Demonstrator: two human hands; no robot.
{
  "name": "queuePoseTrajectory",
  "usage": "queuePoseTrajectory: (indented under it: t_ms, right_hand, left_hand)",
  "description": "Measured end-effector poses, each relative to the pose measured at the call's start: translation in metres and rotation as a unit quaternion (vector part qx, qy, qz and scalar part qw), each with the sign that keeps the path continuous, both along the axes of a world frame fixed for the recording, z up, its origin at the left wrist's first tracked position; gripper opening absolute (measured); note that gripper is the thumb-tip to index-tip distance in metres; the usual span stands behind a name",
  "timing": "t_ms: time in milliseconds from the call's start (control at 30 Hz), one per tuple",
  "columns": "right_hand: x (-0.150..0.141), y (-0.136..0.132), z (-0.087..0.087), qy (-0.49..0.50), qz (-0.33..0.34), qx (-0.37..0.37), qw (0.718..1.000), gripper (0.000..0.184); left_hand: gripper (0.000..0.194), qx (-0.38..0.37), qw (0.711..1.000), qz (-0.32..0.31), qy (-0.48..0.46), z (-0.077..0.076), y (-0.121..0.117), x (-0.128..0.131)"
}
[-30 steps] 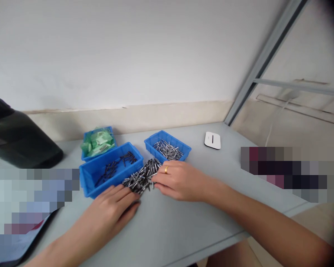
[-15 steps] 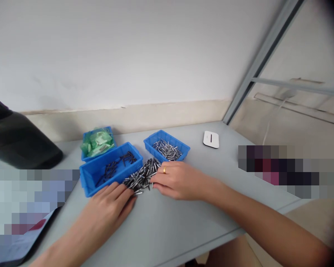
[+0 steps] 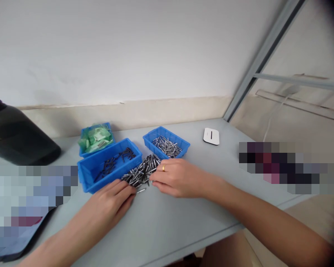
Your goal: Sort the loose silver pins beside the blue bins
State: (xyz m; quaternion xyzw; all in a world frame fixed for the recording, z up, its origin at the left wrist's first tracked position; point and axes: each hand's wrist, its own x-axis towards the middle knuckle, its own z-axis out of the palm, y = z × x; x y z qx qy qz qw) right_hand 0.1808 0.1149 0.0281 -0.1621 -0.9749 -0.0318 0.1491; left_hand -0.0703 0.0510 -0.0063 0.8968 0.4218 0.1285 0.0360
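A heap of thin metal pins that look like rivets [image 3: 141, 171], silver and dark mixed, lies on the grey table between my hands. My left hand [image 3: 111, 198] rests at the heap's near left edge, fingers closed together; its fingertips are partly hidden. Beside them lies a loose silver pin [image 3: 141, 190]. My right hand [image 3: 178, 178], with a ring, is closed at the heap's right side, and what its fingertips hold cannot be made out. A blue bin [image 3: 86, 181] with dark pins stands behind my left hand. Another blue bin [image 3: 180, 142] behind my right hand holds silver pins.
A third blue bin [image 3: 82, 150] at the back carries a green plastic bag [image 3: 97, 137]. A dark bottle [image 3: 22, 137] and a blurred-out tablet-like object [image 3: 28, 237] are at left. At right are a white device [image 3: 211, 136] and a metal frame post [image 3: 250, 79].
The view has shifted slightly. Both hands stay at the heap with only small finger movements, and the loose silver pin beside my left fingertips shows a little farther out.
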Motion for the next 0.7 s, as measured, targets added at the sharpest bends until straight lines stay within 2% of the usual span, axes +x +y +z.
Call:
queuePoseTrajectory:
  t_ms: [133,267,400,533,700]
  right_hand:
    - [0.001,0.0,0.0,0.001,-0.003,-0.006,1.0,0.022]
    - [0.0,-0.001,-0.002,0.001,0.009,0.004,1.0,0.022]
    - [-0.004,-0.006,-0.005,-0.001,0.023,-0.018,1.0,0.023]
    - [-0.009,-0.012,-0.009,-0.016,0.042,-0.054,0.998,0.023]
    - [-0.013,-0.017,-0.011,-0.013,0.031,-0.04,0.999,0.024]
  left_hand:
    - [0.024,0.04,0.999,-0.013,-0.015,-0.002,0.001,0.001]
    - [0.025,0.093,0.995,-0.031,0.028,-0.002,0.001,0.002]
    - [0.022,0.073,0.996,-0.024,0.043,0.0,-0.001,0.003]
    - [0.019,0.049,0.998,-0.022,0.012,0.004,-0.003,0.005]
    - [0.015,0.03,0.998,-0.03,-0.036,0.01,-0.006,0.008]
